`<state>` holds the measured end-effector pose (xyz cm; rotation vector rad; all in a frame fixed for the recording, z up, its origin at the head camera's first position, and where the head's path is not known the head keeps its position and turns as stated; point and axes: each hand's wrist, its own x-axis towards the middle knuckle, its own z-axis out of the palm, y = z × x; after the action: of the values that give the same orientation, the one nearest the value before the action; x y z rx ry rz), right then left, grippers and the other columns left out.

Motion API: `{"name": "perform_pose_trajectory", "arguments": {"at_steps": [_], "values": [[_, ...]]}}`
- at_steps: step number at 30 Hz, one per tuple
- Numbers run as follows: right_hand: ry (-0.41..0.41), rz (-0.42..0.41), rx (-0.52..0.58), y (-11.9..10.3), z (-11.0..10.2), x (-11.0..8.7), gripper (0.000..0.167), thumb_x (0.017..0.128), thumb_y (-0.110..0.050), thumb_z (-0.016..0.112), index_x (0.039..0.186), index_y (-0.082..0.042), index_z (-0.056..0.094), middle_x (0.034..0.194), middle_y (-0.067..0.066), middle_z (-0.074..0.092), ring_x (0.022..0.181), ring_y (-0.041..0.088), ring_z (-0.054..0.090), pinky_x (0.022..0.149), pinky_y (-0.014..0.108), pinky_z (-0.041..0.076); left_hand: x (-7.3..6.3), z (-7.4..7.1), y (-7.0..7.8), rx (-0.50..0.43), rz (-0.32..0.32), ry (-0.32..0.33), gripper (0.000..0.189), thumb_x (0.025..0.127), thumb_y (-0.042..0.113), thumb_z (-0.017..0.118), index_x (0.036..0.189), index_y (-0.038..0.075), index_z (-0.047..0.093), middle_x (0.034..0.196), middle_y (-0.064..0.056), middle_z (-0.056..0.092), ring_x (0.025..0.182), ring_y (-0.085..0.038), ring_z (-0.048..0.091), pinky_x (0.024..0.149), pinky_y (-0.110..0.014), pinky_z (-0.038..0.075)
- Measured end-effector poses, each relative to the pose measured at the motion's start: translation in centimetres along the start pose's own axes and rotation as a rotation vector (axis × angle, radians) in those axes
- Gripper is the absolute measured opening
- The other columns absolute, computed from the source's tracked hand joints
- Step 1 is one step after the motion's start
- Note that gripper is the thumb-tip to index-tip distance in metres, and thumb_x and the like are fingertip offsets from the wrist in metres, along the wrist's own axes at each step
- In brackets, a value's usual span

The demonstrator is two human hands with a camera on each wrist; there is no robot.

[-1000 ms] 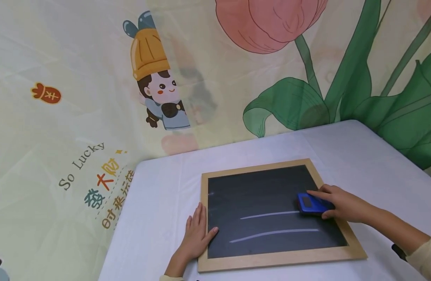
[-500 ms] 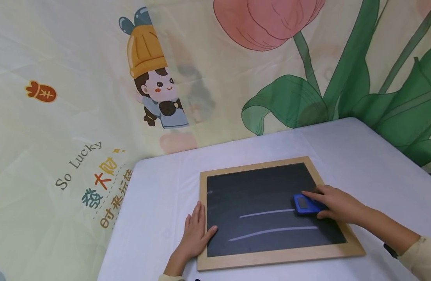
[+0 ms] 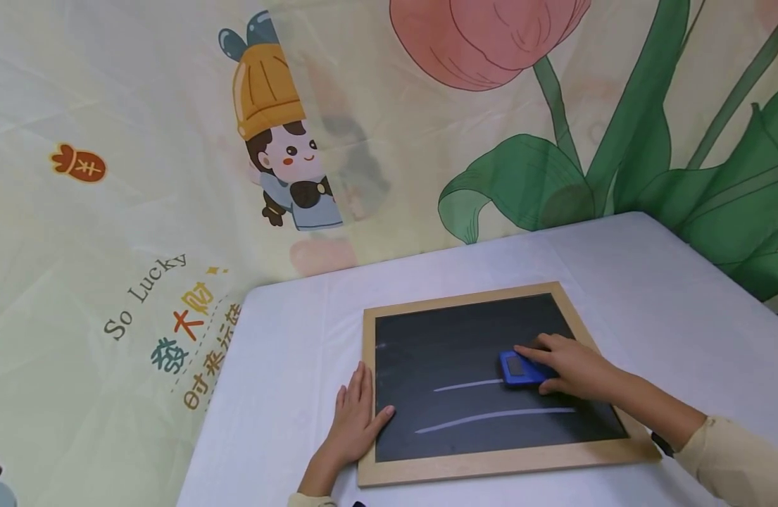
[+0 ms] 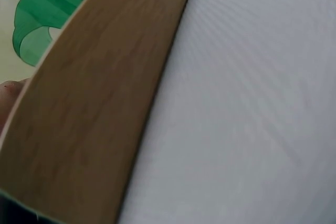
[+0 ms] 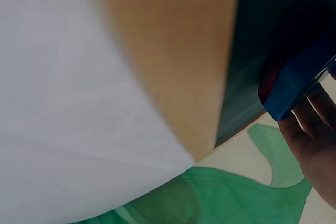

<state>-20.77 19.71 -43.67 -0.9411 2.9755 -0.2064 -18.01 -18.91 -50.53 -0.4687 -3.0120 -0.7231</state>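
A chalkboard [image 3: 465, 345] with a light wooden frame [image 3: 503, 463] lies on the table. Two pale chalk lines run across it, an upper chalk line [image 3: 467, 386] and a longer lower chalk line [image 3: 490, 417]. My right hand [image 3: 569, 366] grips a blue chalkboard eraser [image 3: 514, 367], thumb on the near side and fingers on the far side. The eraser covers the right end of the upper line. In the right wrist view the eraser [image 5: 299, 77] shows a dark red underside against the board. My left hand [image 3: 353, 419] rests flat on the frame's left side, fingers straight, thumb over the board's edge.
A white cloth [image 3: 300, 338] covers the table around the board. Behind the table hangs a printed backdrop [image 3: 389, 176] with a pink flower, green leaves and a cartoon figure. The table's right edge slopes down toward the right side of the head view.
My right hand has slid the eraser leftward along the upper chalk line, and the line's right part is gone. My left hand stays on the frame.
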Motion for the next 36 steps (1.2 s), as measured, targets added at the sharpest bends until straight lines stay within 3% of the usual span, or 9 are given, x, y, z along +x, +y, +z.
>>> {"name": "perform_pose_trajectory", "arguments": {"at_steps": [9, 25, 31, 36], "values": [[-0.029, -0.069, 0.02, -3.2, 1.0, 2.5, 0.068, 0.072, -0.033, 0.074, 0.132, -0.011, 0.05, 0.102, 0.009, 0.052, 0.084, 0.018, 0.051, 0.072, 0.037, 0.046, -0.2, 0.5, 0.0, -0.011, -0.021, -0.038, 0.082, 0.09, 0.05, 0.044, 0.145, -0.002, 0.011, 0.152, -0.019, 0.007, 0.139, -0.032, 0.011, 0.106, -0.055, 0.006], [-0.041, -0.153, 0.006, -9.3, 1.7, 7.4, 0.067, 0.075, -0.039, 0.071, 0.134, -0.018, 0.048, 0.109, 0.008, 0.051, 0.088, 0.017, 0.049, 0.075, 0.035, 0.045, 0.0, 0.0, 0.0, -0.008, -0.016, -0.02, 0.081, 0.091, 0.05, 0.043, 0.145, -0.002, 0.011, 0.152, -0.018, 0.007, 0.139, -0.033, 0.011, 0.106, -0.056, 0.006], [-0.044, -0.199, -0.035, -11.7, 1.9, 9.2, 0.067, 0.076, -0.043, 0.069, 0.135, -0.021, 0.046, 0.111, 0.006, 0.052, 0.089, 0.015, 0.049, 0.079, 0.033, 0.045, -0.1, -0.2, 0.1, -0.039, 0.004, 0.009, 0.089, 0.086, 0.054, 0.049, 0.144, -0.003, 0.013, 0.151, -0.021, 0.009, 0.137, -0.036, 0.015, 0.105, -0.057, 0.007], [-0.027, -0.231, -0.098, -13.6, 2.0, 10.2, 0.067, 0.076, -0.046, 0.068, 0.134, -0.022, 0.047, 0.109, 0.004, 0.053, 0.088, 0.014, 0.048, 0.081, 0.031, 0.045, 0.0, -0.3, 0.1, -0.038, -0.028, -0.05, 0.101, 0.08, 0.062, 0.052, 0.146, 0.0, 0.008, 0.153, -0.017, 0.003, 0.14, -0.033, 0.01, 0.107, -0.055, 0.005]]}}
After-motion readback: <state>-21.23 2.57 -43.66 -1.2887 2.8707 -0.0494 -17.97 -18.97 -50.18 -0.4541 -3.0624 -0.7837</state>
